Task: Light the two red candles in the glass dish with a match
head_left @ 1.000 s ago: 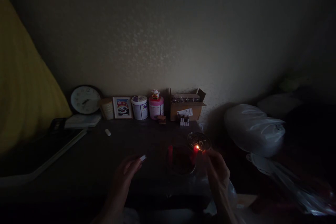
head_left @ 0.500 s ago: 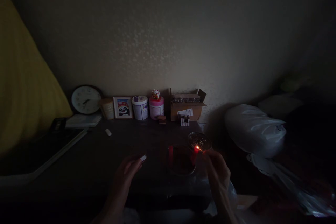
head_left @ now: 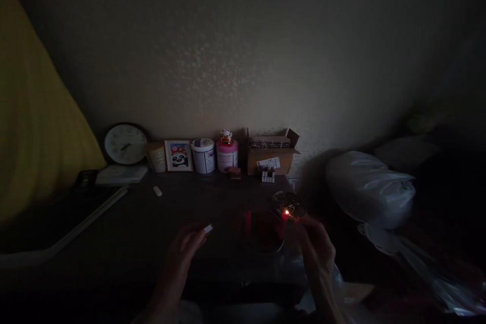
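My match is a thin stick with a bright flame at its tip. That tip meets the top of the right candle, smooth, red and upright at the right side of the round, shiny-rimmed bowl; whether the wick has caught I cannot tell. The left candle, also red, stands at the bowl's left side. My right hand, just right of the bowl, pinches the match. My left hand, left of the bowl, grips a small matchbox with a pale end, well apart from both candles. Just behind the bowl, a round dish holds thin pale sticks.

The desk is dark and flat. Well behind the bowl stand an open cardboard box, a white tin and a pink-lidded tin, against a mottled grey wall. A yellow curtain hangs in folds far left of the bowl; a crinkled plastic bag bulges to its right. The room is dim.
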The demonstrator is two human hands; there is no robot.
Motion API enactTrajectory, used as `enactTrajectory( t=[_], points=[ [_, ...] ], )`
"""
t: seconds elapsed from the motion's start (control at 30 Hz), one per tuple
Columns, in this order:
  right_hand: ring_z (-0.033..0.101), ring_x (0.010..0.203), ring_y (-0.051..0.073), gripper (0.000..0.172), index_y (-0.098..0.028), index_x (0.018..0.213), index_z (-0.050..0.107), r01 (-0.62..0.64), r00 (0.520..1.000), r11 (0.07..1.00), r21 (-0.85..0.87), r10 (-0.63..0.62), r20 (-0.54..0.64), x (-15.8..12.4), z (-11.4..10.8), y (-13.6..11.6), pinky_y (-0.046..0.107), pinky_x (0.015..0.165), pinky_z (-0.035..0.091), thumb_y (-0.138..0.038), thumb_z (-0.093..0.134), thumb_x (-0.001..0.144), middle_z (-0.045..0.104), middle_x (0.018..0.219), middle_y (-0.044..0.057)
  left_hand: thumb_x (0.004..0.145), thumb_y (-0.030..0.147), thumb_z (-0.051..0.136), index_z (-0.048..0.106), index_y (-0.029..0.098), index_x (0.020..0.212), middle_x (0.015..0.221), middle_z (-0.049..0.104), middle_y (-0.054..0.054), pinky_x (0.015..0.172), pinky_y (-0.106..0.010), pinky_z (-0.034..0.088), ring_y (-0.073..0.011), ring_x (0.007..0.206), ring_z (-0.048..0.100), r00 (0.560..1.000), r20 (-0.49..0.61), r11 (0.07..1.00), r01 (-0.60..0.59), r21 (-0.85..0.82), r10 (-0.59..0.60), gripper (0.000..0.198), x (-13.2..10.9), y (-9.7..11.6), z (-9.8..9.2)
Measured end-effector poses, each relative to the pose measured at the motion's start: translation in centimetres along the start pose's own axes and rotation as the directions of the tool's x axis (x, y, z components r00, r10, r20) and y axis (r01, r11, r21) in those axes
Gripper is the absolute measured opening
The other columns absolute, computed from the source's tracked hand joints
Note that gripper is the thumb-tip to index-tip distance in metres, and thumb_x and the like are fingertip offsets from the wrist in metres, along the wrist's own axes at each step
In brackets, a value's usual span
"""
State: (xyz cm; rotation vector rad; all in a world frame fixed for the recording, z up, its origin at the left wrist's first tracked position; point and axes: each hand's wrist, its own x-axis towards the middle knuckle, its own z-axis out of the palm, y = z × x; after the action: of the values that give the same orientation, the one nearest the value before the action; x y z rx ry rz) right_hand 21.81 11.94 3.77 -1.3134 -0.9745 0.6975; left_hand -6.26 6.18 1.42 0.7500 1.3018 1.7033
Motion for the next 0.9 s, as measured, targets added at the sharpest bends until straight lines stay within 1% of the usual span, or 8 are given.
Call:
enactTrajectory(
  t=[0.17,0.27,0.37,0.47,0.57,0.63,0.73,0.9],
  points=[
    [0.064,0.076,0.020,0.037,-0.021,0.083,0.072,0.083,0.996,0.996,0.036,-0.083,0.017,-0.2,-0.2,0.4,0.029,0.067,0.049,-0.052,0.078,0.065,0.073,0.080,0.003,0.061,0.061,0.084,0.076,0.021,0.093,0.105,0.076,-0.007,0.102,-0.045,0.049,-0.0328,0.115,0.064,1.000,0.024,1.000,0.004,-0.002,-0.004,0.052,-0.2,0.1,0.0],
    [0.065,0.076,0.020,0.036,-0.021,0.083,0.072,0.078,0.996,0.995,0.057,-0.080,0.039,-0.5,-0.2,0.3,0.029,0.068,0.049,-0.050,0.079,0.064,0.074,0.081,0.003,0.062,0.058,0.084,0.075,0.021,0.094,0.105,0.076,-0.006,0.101,-0.043,0.049,-0.0323,0.116,0.063,1.000,0.011,1.000,-0.005,-0.003,0.005,0.050,-0.2,-0.1,-0.1],
    [0.065,0.077,0.020,0.034,-0.020,0.082,0.073,0.038,0.999,0.998,0.056,-0.040,0.037,-0.9,-0.2,-0.2,0.029,0.068,0.050,-0.048,0.080,0.064,0.074,0.080,0.003,0.068,0.054,0.083,0.074,0.023,0.096,0.106,0.075,-0.004,0.100,-0.041,0.049,-0.0296,0.116,0.063,1.000,0.020,1.000,-0.010,0.008,0.010,0.043,-0.1,-0.3,-0.1],
    [0.063,0.070,0.019,0.035,-0.020,0.080,0.072,-0.008,0.999,0.995,0.100,0.003,0.043,-1.3,0.2,-0.5,0.027,0.062,0.049,-0.048,0.081,0.062,0.073,0.075,0.002,0.069,0.054,0.082,0.074,0.023,0.096,0.106,0.074,-0.004,0.101,-0.041,0.048,-0.0290,0.116,0.063,1.000,0.022,1.000,-0.012,0.005,0.012,0.042,-0.1,-0.4,-0.2],
    [0.061,0.062,0.017,0.036,-0.020,0.075,0.071,0.024,0.999,0.985,0.173,-0.032,0.040,-1.7,0.7,-0.3,0.027,0.056,0.049,-0.051,0.082,0.059,0.071,0.069,0.001,0.064,0.057,0.084,0.075,0.022,0.094,0.105,0.075,-0.005,0.099,-0.043,0.048,-0.0309,0.115,0.063,1.000,0.011,1.000,-0.008,-0.002,0.008,0.047,-0.1,-0.2,-0.2],
    [0.065,0.069,0.019,0.033,-0.020,0.074,0.072,0.052,0.997,0.981,0.187,-0.062,0.049,-2.1,1.0,0.0,0.028,0.063,0.052,-0.048,0.083,0.060,0.072,0.072,0.002,0.063,0.057,0.084,0.075,0.022,0.094,0.104,0.075,-0.005,0.099,-0.044,0.048,-0.0313,0.114,0.063,1.000,0.008,1.000,-0.007,-0.006,0.007,0.048,-0.1,-0.1,-0.2],
    [0.068,0.078,0.019,0.030,-0.020,0.078,0.074,0.040,0.994,0.984,0.173,-0.057,0.091,-2.6,1.4,0.6,0.028,0.072,0.053,-0.044,0.084,0.064,0.075,0.080,0.002,0.063,0.058,0.085,0.075,0.022,0.095,0.104,0.076,-0.005,0.100,-0.043,0.049,-0.0310,0.114,0.064,1.000,0.009,1.000,0.000,-0.006,0.000,0.049,-0.2,0.1,-0.1],
    [0.066,0.076,0.017,0.025,-0.021,0.076,0.072,0.081,0.985,0.978,0.194,-0.108,0.136,-3.1,2.2,1.2,0.025,0.068,0.053,-0.043,0.082,0.069,0.074,0.080,0.002,0.068,0.055,0.083,0.074,0.024,0.098,0.104,0.077,-0.003,0.099,-0.038,0.050,-0.0272,0.112,0.065,1.000,0.012,1.000,-0.004,0.001,0.004,0.044,-0.2,-0.1,-0.3]
  ],
)
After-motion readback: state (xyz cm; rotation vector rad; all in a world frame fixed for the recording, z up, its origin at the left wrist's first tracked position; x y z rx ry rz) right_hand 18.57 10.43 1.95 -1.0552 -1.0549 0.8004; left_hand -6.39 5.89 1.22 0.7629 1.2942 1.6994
